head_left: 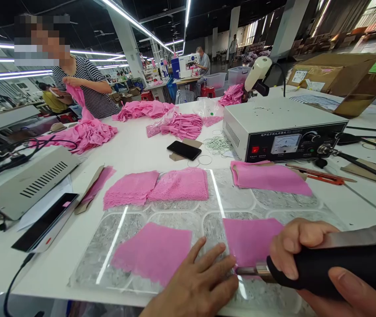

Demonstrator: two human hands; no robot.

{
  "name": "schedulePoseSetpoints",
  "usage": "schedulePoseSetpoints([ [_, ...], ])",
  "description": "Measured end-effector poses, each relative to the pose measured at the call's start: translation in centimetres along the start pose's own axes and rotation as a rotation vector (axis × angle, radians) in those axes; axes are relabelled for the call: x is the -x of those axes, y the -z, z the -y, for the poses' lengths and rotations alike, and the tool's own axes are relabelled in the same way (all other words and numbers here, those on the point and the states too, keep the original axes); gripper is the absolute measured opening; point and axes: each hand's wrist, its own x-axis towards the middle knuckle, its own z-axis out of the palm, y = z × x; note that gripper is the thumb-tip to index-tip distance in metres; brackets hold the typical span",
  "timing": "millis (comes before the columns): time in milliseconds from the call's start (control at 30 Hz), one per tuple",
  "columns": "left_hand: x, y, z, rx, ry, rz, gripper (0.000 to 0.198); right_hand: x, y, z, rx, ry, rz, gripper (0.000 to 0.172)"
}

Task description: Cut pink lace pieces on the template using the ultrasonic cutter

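My left hand (201, 281) lies flat with fingers spread on the clear-covered, marble-patterned mat (92, 259). Its fingertips are between two pink fabric pieces, close to the metal tip of the tool. Wrapped in my right hand (309, 246) is a black handheld ultrasonic tool (349, 264) with a metal lever on top. The tool's thin tip points left at the lower edge of the right fabric piece (252, 237). Another pink piece (155, 251), with a scalloped edge, lies left of my left hand. Beyond them sit two stacks of pink lace-edged fabric (179, 185) and a folded pink stack (270, 176).
A grey control box (283, 127) with a dial stands at the back right; a second box (26, 180) is at left. A phone (184, 150), green elastic loops (219, 144), an orange cutter (323, 177) and pink heaps (89, 132) lie around. A co-worker in stripes handles pink fabric.
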Motion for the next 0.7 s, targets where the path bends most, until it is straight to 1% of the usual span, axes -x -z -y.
schedulePoseSetpoints([
  [67, 0.06, -0.03, -0.04, -0.004, -0.001, 0.004, 0.018, -0.12, -0.13, 0.05, 0.006, -0.007, -0.004, 0.022],
  [200, 0.05, -0.06, -0.12, 0.016, 0.02, -0.009, 0.02, -0.17, -0.25, -0.02, -0.002, -0.01, -0.056, 0.022],
  [333, -0.1, 0.11, -0.18, 0.036, 0.029, 0.014, 0.019, -0.05, -0.07, -0.3, 0.022, 0.042, -0.048, 0.02],
  [433, -0.23, 0.33, -0.21, 0.033, 0.027, 0.023, 0.019, 0.11, 0.12, -0.53, 0.041, 0.036, -0.043, 0.02],
  [567, -0.34, 0.35, -0.24, 0.033, 0.041, -0.012, 0.02, 0.33, 0.32, -0.7, 0.043, 0.024, -0.037, 0.021],
  [700, -0.22, -0.2, -0.27, 0.036, 0.045, -0.055, 0.018, 0.43, 0.54, -0.71, 0.038, 0.027, -0.05, 0.021],
])
